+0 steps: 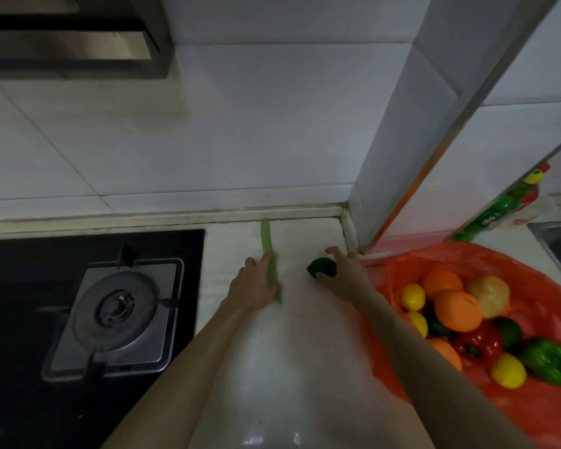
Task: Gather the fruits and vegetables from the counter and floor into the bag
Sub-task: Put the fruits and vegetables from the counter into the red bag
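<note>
Head view: a long green vegetable (271, 264) is being gripped by left hand (256, 286) fingers, a dark avocado (321, 267) by the right hand (345, 273), both being reached at once for the red bag (531, 286) beside them.

two bare forearms, no sleeves; left grip (256, 286), right grip (345, 273) ungloved

The scene is dim and bluish, darkest at the left where the stove (91, 319) sinks almost to black, while soft glare shines on the pale desk (272, 400) near the bottom edge. The whole frame is soft with motion blur, most smeared at the orange bag (531, 416) and the bottle (499, 209) on the right. Wide-angle distortion bends the tile lines and the wall corner toward the edges
</note>
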A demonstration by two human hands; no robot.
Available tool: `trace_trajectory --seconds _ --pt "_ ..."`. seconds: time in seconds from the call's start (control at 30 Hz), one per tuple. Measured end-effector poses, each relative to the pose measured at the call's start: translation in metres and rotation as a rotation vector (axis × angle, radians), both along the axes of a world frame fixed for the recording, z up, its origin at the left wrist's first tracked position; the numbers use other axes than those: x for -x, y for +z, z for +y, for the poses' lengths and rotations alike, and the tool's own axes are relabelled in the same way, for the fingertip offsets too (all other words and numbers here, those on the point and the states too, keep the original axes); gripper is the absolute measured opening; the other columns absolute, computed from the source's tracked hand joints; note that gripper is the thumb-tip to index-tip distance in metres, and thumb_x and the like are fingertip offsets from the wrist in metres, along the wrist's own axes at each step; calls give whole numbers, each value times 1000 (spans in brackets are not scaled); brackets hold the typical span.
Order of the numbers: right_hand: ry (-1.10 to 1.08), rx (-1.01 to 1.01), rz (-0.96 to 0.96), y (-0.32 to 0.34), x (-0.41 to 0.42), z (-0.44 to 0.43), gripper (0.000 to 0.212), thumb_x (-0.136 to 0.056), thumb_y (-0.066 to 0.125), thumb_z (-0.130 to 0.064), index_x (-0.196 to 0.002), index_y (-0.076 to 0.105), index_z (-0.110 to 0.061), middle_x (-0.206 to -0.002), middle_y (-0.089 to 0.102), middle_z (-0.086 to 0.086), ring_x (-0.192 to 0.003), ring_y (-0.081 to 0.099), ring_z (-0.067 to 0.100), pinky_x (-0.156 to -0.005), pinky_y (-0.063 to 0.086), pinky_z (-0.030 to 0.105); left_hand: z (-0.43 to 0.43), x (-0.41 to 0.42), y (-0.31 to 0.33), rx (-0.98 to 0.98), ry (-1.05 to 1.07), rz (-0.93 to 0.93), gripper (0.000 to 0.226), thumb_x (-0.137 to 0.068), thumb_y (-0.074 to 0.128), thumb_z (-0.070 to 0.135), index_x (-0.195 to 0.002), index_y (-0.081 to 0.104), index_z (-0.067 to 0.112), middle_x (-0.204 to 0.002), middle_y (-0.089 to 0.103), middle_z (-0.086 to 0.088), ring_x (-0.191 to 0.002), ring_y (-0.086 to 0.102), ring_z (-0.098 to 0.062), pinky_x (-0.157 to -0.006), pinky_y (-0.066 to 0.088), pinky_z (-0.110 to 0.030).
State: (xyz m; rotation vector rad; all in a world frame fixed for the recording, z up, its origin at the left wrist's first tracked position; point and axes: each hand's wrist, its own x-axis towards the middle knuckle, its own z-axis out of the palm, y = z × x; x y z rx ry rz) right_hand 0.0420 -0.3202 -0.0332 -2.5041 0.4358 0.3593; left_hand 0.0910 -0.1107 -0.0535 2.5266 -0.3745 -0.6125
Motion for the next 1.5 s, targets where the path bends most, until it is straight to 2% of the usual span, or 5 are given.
trace_trajectory --seconds 0.3,0.6,0.83,1.1,1.5 --pt "-173 -70 13 -19 -10 25 53 -84 64 -44 -129 43 -24 -124 40 14 -112 49 35 -98 45 46 -17 -18 -27 -19 -2 -61 69 -85 64 42 -141 29 24 -124 40 -15 -109 48 -34 -83 50 -42" --pt "-218 -94 -53 -27 -11 29 50 -84 67 -23 -129 45 -23 -129 34 12 -121 37 32 -101 37 42 -22 -27 -33 0 2 -90 29 -81 67 12 -106 55 7 -111 42 -14 -82 52 -25 -74 52 -32" --pt "-166 -144 -166 -28 6 26 47 -83 69 -32 -125 50 -26 -120 40 8 -110 45 26 -95 41 33 -10 -12 -28 133 7 -65 62 -82 71 16 -138 43 16 -109 33 -2 -85 50 -16 -77 43 -16" --pt "-101 -196 -365 3 44 32 47 -81 73 -27 -123 52 -27 -122 40 4 -111 49 22 -98 50 37 6 28 8 278 32 -163 61 -81 72 13 -136 47 15 -113 37 -2 -92 54 -15 -88 52 -26" --pt "-153 -242 -616 70 138 8 48 -79 76 -20 -123 56 -26 -126 43 -1 -109 48 11 -93 49 16 -17 101 82 388 -33 -284 61 -79 74 10 -134 49 22 -116 40 1 -86 52 -3 -78 55 -19"
